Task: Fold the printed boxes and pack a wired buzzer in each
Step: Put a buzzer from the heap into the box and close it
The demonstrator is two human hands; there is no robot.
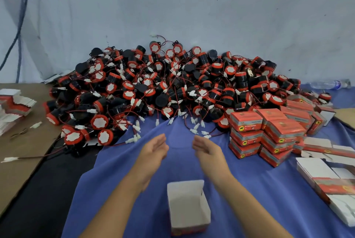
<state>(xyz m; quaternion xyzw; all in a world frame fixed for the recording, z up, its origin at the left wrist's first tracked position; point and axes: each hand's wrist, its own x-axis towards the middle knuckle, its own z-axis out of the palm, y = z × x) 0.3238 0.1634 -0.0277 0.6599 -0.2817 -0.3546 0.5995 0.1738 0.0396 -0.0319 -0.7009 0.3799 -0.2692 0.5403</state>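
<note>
Head view: left hand (153, 151) and right hand (208, 152) hover apart over the blue surface (115, 180), fingers relaxed and spread, holding nothing. The folded open box (188, 205) stands at 6 o'clock between the forearms. The buzzer pile (163, 88) borders 12 o'clock and the packed boxes (269, 134) 2 o'clock.

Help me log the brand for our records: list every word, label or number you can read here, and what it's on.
No text can be read.
Closed red boxes: print lines and a yellow emblem, too blurred.
Flat box blanks: print blurred.
Water bottle: label too small.
Buzzers: white faces, nothing legible.
</note>
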